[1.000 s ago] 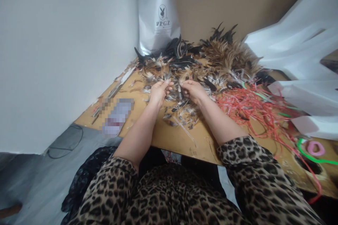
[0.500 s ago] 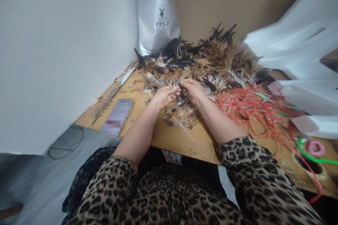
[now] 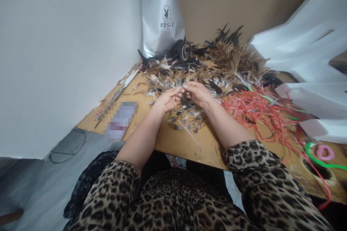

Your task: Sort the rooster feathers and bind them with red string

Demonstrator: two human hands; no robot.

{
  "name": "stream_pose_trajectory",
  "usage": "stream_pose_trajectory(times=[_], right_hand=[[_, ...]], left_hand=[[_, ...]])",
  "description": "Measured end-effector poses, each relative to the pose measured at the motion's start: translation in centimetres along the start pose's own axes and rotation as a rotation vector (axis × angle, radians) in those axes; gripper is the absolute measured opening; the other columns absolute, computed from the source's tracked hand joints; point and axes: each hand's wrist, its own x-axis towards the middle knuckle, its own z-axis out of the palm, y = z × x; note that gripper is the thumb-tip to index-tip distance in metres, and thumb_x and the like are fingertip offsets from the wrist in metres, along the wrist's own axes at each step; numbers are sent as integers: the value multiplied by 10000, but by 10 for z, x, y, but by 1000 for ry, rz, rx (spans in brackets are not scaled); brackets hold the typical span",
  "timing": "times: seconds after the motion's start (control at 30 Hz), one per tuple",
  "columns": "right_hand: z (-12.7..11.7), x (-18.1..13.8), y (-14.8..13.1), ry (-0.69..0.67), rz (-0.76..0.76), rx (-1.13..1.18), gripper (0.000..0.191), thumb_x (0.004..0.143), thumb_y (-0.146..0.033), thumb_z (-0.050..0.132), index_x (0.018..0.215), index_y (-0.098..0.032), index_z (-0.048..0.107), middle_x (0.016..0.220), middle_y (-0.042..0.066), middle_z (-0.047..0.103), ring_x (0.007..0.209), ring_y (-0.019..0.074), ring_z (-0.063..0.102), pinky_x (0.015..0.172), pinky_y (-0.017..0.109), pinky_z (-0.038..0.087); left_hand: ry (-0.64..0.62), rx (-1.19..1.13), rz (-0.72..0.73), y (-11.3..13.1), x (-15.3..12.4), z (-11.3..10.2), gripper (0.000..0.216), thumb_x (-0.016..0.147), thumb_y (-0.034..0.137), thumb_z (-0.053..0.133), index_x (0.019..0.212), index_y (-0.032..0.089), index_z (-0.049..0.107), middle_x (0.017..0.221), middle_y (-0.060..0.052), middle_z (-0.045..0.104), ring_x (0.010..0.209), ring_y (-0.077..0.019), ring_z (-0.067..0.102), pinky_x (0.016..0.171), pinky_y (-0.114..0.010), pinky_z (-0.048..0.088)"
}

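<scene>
My left hand [image 3: 170, 100] and my right hand [image 3: 197, 94] meet over the middle of the table, fingertips pinched close together. Brownish, pale-based feathers [image 3: 179, 78] rise from between the fingertips; how many are held cannot be made out against the pile behind. Around and beyond the hands spreads a loose heap of brown, white and black feathers [image 3: 159, 75]. Small speckled feathers [image 3: 193, 120] lie on the wood just below my hands.
A tangle of red strips [image 3: 249, 110] covers the table's right side. Behind stands a silver bag [image 3: 164, 14]; a brown feather bundle [image 3: 238, 56] leans at back right. At left lie a blurred-out flat object [image 3: 121, 121] and thin sticks [image 3: 116, 92]. A pink ring [image 3: 324, 152] sits near a table hole.
My hands have drawn slightly closer together, the right shifting a little left. Both keep their pinch; the things on the table look unmoved.
</scene>
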Motion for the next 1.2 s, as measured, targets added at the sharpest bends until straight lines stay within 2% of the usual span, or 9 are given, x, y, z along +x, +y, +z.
stream_pose_trajectory(times=[0.17,0.4,0.63,0.9,1.0,1.07,1.13,1.2], right_hand=[[-4,5,3,123,-83,-89,358,489,-390,797,602,-160,546,468,-58,495,422,46,364,428,197,249],[1,4,4,221,-104,-195,335,499,-391,772,590,-156,552,420,-72,457,387,39,327,414,204,224],[-1,3,2,194,-90,-233,347,502,-410,763,614,-154,557,426,-75,439,402,42,332,419,204,239],[3,2,1,202,-103,-213,351,505,-412,746,596,-163,517,421,-81,409,401,43,322,423,206,242],[-3,2,-4,225,-125,-391,326,560,-436,704,639,-148,572,435,-68,433,417,51,327,440,212,259],[-10,0,-11,212,-182,-636,288,612,-413,663,666,-133,622,488,-38,503,458,64,378,476,216,296],[-15,-4,-21,114,-215,-945,225,646,-356,631,649,-132,650,559,-7,576,521,83,453,531,222,338],[-15,-11,-31,-45,-167,-1252,166,651,-305,620,625,-148,667,593,9,616,567,107,509,575,231,360]], left_hand=[[125,167,127,-5,6,-1,73,757,158,642,780,88,649,765,-76,688,587,-60,615,483,-128,423],[111,300,152,-8,6,0,156,717,218,692,763,76,650,739,-74,694,548,-50,604,468,-123,413],[130,409,194,-8,4,3,170,703,229,699,697,76,625,643,-51,666,483,-39,560,455,-135,402],[140,516,228,-12,8,1,187,708,263,689,702,83,637,703,-78,690,499,-52,573,476,-152,426],[150,502,239,-11,8,0,186,710,260,687,708,84,626,698,-73,687,491,-55,572,460,-152,420],[188,469,261,-10,9,-2,189,716,263,684,723,85,620,702,-70,685,500,-55,576,461,-150,419],[235,423,288,-8,11,-5,198,716,271,686,731,88,613,720,-69,686,515,-53,583,464,-146,417],[264,388,308,-7,13,-7,203,717,276,687,732,90,608,734,-68,686,523,-50,586,463,-143,414]])
